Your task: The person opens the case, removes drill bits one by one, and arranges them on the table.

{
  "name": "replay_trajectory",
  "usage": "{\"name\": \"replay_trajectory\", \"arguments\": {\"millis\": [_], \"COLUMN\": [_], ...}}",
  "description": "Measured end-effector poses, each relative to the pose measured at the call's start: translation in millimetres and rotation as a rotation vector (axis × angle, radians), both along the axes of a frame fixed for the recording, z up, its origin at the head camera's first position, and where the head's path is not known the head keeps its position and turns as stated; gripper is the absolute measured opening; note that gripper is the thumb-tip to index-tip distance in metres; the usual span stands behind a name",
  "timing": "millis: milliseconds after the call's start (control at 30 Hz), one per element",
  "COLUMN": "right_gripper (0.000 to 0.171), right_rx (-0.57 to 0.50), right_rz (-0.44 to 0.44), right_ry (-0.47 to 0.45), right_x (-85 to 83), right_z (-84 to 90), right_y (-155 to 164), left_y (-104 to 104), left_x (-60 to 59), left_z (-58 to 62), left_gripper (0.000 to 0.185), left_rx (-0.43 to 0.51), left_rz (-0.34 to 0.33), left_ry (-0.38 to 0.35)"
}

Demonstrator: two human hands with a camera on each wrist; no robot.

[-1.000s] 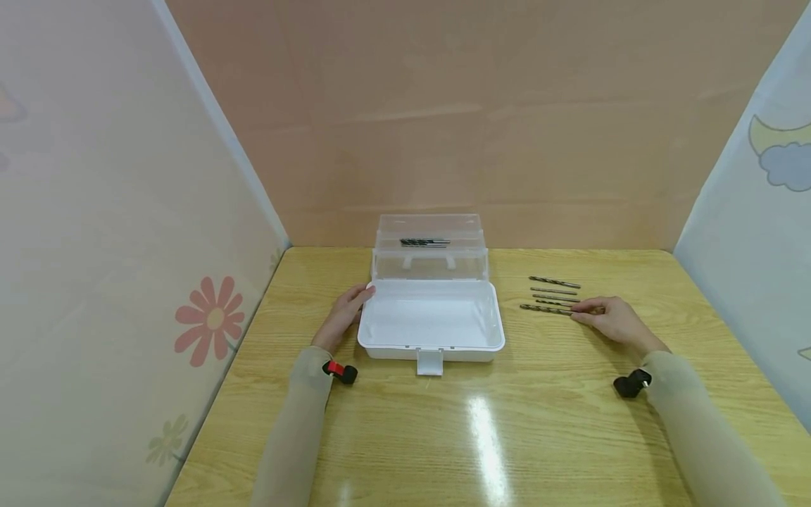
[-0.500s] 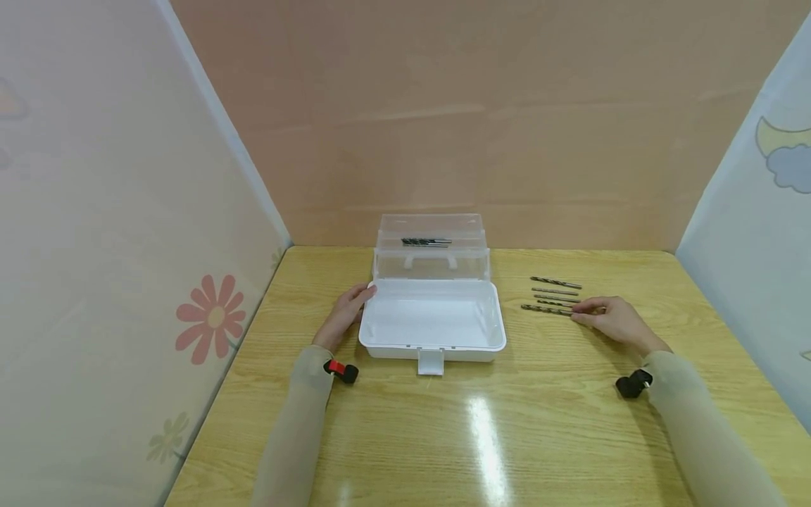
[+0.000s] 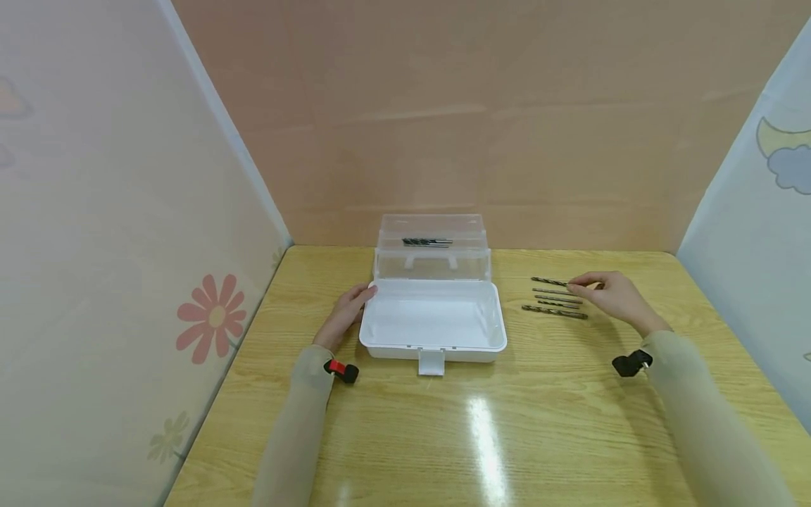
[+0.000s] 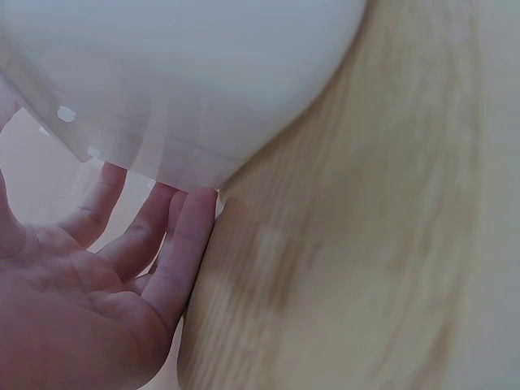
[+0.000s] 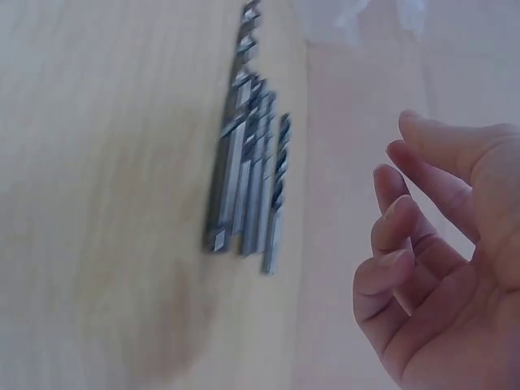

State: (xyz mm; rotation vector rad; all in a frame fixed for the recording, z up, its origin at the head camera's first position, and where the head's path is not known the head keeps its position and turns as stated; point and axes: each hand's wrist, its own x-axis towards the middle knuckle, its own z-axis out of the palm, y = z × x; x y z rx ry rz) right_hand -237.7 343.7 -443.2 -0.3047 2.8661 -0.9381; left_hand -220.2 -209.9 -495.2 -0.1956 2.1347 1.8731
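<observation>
Four drill bits (image 3: 556, 296) lie in a row on the table (image 3: 570, 408), at the open box's (image 3: 433, 320) three o'clock. The right hand (image 3: 611, 294) hovers empty, fingers loose, at the farthest bit; the left hand (image 3: 345, 315) rests flat against the box, seemingly steadying it.

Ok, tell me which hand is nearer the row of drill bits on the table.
Right. The right hand hovers at the drill bits' far end; the left hand rests against the white box, across from them.
</observation>
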Motion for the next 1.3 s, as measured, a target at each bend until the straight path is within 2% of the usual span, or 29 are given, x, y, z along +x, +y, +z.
{"name": "replay_trajectory", "arguments": {"millis": [233, 400, 767, 1067, 1300], "right_gripper": [0.055, 0.056, 0.044, 0.035, 0.032], "right_rx": [-0.001, 0.001, -0.002, -0.054, -0.065], "right_rz": [0.024, 0.041, 0.085, 0.143, 0.174], "right_ry": [-0.014, -0.002, 0.014, 0.041, 0.033], "right_x": [-15.9, -29.2, -50.8, -68.2, -77.9], "right_z": [28.5, 42.5, 74.7, 87.7, 84.8], "right_y": [-26, -48, -107, -151, -176], "left_y": [0, 0, 1, 4, 7], "left_x": [-0.3, 0.0, 0.8, -0.8, 0.0], "left_z": [-0.1, -0.5, 0.1, -1.6, -0.8], "left_gripper": [0.078, 0.078, 0.075, 0.077, 0.074], "left_rx": [-0.005, 0.006, -0.011, -0.005, -0.016], "left_rz": [-0.012, -0.007, 0.005, 0.005, 0.003], "left_ry": [0.008, 0.008, 0.008, 0.007, 0.017]}}
